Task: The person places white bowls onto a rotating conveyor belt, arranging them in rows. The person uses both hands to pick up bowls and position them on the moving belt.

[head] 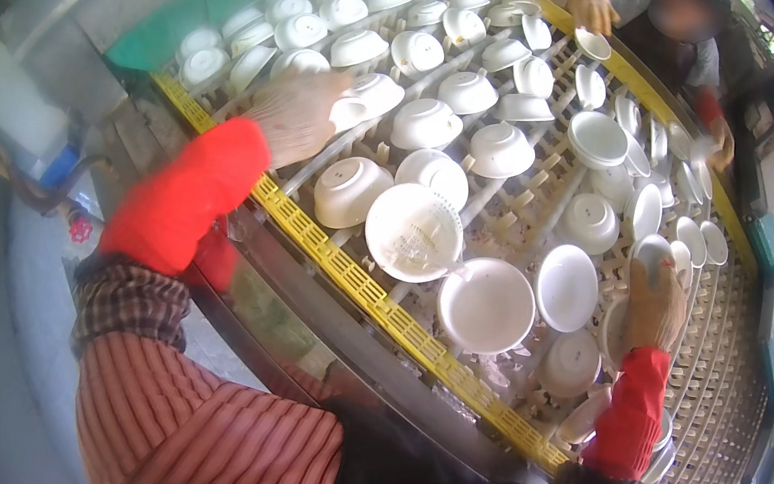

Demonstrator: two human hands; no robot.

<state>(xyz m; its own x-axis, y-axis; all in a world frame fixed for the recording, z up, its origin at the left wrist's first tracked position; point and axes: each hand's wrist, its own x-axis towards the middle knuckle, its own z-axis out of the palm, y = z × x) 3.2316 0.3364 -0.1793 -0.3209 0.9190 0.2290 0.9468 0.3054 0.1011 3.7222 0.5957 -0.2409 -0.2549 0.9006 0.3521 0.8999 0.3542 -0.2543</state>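
Note:
Many white bowls rest on a slatted plastic conveyor belt (506, 208). My left hand (297, 114), in a pale glove with a red cuff, reaches over the belt at the left and touches a small white bowl (348, 113); its fingertips are partly hidden. My right hand (657, 308), gloved too, holds a small white dish (652, 255) at the right. Between my hands a wide bowl with printed marks (414, 233) and a plain wide bowl (486, 306) lie open side up, beside an overturned bowl (351, 192).
A yellow slotted rail (351, 274) edges the belt on my side, above a metal frame. A green curtain (162, 31) hangs at the far left end. Across the belt a co-worker's gloved hand (592, 8) touches a bowl; their other hand (721, 143) is near upright dishes.

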